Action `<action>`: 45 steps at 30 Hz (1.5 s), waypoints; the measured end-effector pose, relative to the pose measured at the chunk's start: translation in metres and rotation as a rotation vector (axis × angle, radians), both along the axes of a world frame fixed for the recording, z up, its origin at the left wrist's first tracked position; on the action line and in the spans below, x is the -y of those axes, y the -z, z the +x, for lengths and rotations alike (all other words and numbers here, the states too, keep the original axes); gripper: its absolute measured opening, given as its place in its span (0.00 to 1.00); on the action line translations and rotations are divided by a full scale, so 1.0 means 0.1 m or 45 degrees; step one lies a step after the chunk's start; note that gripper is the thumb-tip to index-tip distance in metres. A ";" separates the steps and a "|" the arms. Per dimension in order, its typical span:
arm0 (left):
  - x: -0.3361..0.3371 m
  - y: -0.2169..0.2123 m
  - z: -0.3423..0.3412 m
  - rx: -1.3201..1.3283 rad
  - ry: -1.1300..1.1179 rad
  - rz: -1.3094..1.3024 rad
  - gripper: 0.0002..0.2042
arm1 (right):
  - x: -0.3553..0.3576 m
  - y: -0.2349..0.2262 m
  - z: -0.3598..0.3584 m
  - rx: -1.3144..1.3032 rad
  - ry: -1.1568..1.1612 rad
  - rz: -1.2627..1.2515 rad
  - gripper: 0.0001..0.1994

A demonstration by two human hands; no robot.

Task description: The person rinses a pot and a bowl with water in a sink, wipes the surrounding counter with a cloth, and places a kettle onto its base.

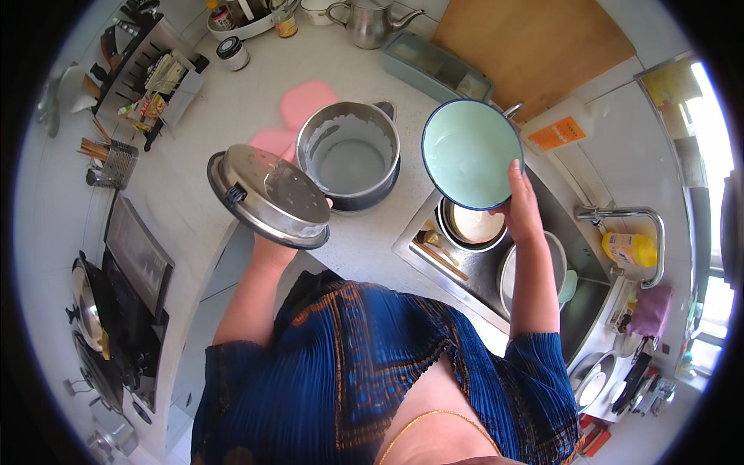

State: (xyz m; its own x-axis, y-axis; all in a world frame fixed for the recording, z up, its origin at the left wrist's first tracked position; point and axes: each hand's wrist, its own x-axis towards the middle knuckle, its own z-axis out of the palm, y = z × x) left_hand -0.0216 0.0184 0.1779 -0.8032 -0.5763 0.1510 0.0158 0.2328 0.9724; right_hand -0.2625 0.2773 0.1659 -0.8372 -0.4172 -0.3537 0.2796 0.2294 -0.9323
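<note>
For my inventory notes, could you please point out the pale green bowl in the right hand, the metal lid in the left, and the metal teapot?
Pale green bowl [471,152]: head view, its inside.
Metal lid [271,192]: head view, its domed outside.
Metal teapot [370,26]: head view, its body.

Daylight glows in the window at right; the walls are white-tiled, the counter pale.
</note>
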 end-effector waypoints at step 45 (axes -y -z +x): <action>0.07 0.17 0.02 -0.086 -0.093 -0.210 0.35 | 0.35 0.13 0.20 -0.455 0.268 -0.228 0.22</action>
